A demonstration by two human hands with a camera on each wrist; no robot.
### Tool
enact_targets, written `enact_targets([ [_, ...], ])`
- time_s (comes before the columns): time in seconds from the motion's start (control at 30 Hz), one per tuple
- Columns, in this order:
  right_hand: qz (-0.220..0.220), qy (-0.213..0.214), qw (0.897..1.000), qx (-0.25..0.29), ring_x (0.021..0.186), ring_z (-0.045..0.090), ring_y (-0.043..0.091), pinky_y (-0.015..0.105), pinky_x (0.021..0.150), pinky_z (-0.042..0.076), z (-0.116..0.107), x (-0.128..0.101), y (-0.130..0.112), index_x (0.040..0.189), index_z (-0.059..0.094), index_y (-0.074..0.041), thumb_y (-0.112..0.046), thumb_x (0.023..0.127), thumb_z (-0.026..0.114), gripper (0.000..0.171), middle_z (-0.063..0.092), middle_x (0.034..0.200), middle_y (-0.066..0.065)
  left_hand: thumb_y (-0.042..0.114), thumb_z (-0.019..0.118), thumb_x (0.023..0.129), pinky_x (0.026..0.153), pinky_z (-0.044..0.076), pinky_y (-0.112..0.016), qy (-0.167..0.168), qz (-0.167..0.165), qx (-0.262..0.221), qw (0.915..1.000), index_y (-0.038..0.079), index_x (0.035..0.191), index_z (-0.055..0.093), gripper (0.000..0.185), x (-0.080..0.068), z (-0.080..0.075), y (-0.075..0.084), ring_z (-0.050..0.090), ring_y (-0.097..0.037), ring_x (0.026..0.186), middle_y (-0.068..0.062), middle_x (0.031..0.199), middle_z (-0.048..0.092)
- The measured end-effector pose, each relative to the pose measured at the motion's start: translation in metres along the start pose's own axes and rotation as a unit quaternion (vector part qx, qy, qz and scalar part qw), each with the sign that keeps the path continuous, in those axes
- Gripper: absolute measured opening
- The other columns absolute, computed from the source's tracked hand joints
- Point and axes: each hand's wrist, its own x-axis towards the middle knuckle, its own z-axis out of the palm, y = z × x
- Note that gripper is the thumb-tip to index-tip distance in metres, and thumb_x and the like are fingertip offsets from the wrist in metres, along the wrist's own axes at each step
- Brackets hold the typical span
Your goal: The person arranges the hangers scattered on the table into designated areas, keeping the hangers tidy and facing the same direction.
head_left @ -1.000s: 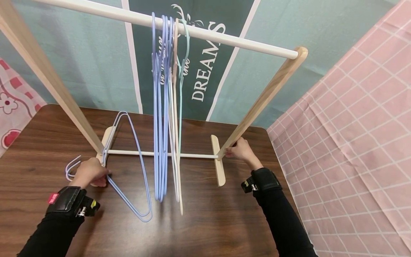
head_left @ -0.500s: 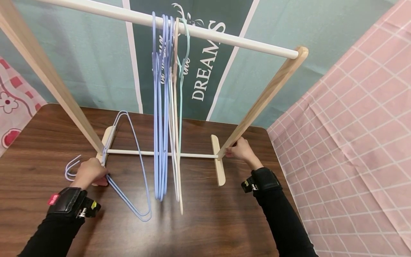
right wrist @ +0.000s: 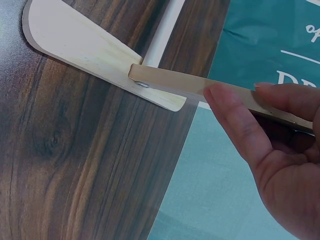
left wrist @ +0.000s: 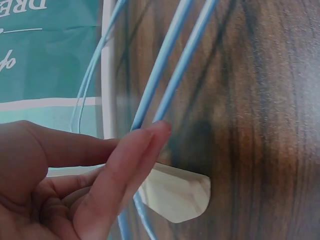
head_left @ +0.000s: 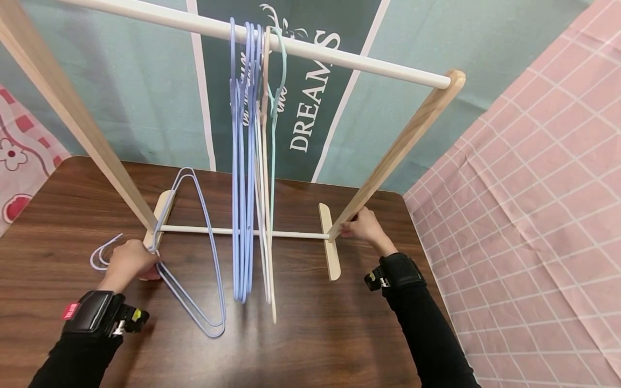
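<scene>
Two blue wire hangers (head_left: 188, 304) lie flat on the dark wooden table (head_left: 301, 345), threaded under the rack's low white crossbar (head_left: 296, 234). My left hand (head_left: 127, 262) grips them at the neck beside the rack's left foot (left wrist: 175, 192); their hooks (head_left: 99, 257) stick out past it to the left. In the left wrist view the blue wires (left wrist: 170, 75) run under my fingers (left wrist: 135, 160). My right hand (head_left: 361, 226) holds the right wooden post (head_left: 398, 148) just above its foot (head_left: 330, 258). In the right wrist view, thumb and fingers (right wrist: 235, 115) pinch that post (right wrist: 190, 85).
Several hangers (head_left: 252, 161), blue, beige and mint, hang close together from the white top rail (head_left: 339, 59). The left post (head_left: 73, 113) slants across the left side. A teal banner hangs behind the table. Pink checked cloth (head_left: 524, 215) lies to the right.
My left hand has slid a little to the left, dragging the two blue hangers with it. The right hand has stayed on the post.
</scene>
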Motion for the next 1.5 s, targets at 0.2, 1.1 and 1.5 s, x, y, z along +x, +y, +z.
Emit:
enact_targets([
  [0.2, 0.001, 0.001, 1.0, 0.004, 0.085, 0.064, 0.036, 0.044, 0.075, 0.051, 0.001, 0.0, -0.001, 0.12, 0.042, 0.016, 0.005, 0.088, 0.053, 0.036, 0.054, 0.106, 0.036, 0.016, 0.054, 0.077, 0.053, 0.043, -0.036, 0.002, 0.01, -0.01, 0.9999, 0.002, 0.062, 0.064, 0.023, -0.004, -0.005, 0.001, 0.058, -0.018, 0.054, -0.001, 0.05, 0.061],
  [1.1, -0.001, 0.002, 1.0, -0.001, 0.085, 0.064, 0.037, 0.04, 0.072, 0.052, 0.001, 0.001, -0.002, 0.121, 0.041, 0.016, 0.005, 0.088, 0.054, 0.036, 0.054, 0.106, 0.035, 0.019, 0.056, 0.088, 0.063, 0.042, -0.04, 0.117, 0.092, -0.075, 0.986, 0.002, 0.074, 0.069, 0.026, -0.034, -0.024, 0.038, 0.063, -0.011, 0.052, -0.002, 0.058, 0.065],
  [1.5, -0.004, 0.001, 1.0, -0.001, 0.084, 0.064, 0.036, 0.044, 0.075, 0.05, 0.001, 0.002, -0.001, 0.12, 0.042, 0.016, 0.005, 0.088, 0.053, 0.035, 0.053, 0.106, 0.036, 0.015, 0.055, 0.09, 0.055, 0.052, -0.022, 0.054, 0.094, -0.198, 0.9742, -0.014, 0.093, 0.061, 0.029, -0.031, -0.023, 0.052, 0.064, -0.01, 0.057, -0.008, 0.068, 0.066],
])
